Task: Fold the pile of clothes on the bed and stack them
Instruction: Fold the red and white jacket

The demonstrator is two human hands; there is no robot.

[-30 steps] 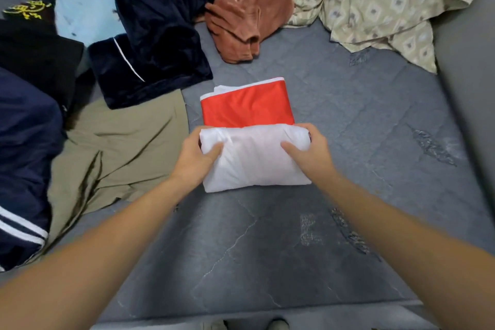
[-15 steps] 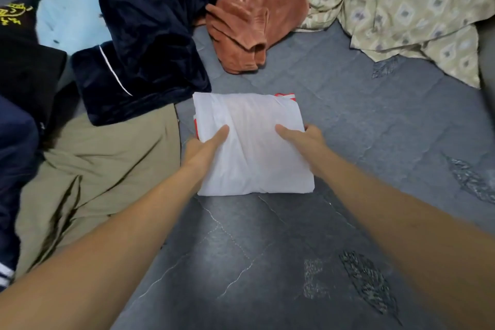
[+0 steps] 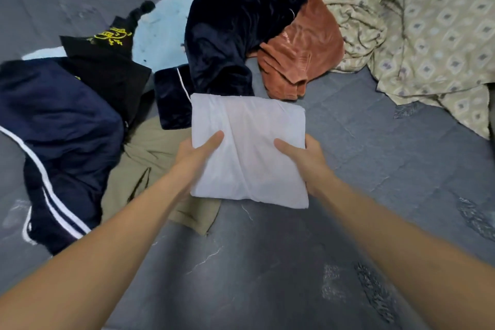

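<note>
Hands first: left hand (image 3: 197,151) and right hand (image 3: 302,158) each pinch a side edge of a folded white fabric square (image 3: 249,150), thumbs on top, fingers hidden beneath. Whether the bundle is lifted clear of the grey quilted bed (image 3: 375,169) or rests on it, cannot tell. Its left part overlaps an olive-khaki garment (image 3: 150,158); its far edge meets a dark navy velvet garment (image 3: 227,35).

Judgement: folding looks done, placing is in hand. Keep the grip level and even so layers don't slide, and set it down flat on bare bed.

Beyond lie a rust-orange velvet garment (image 3: 302,53), navy white-striped trousers (image 3: 59,136) and a beige patterned sheet (image 3: 428,29). No stack in view; underside layers unseen.
</note>
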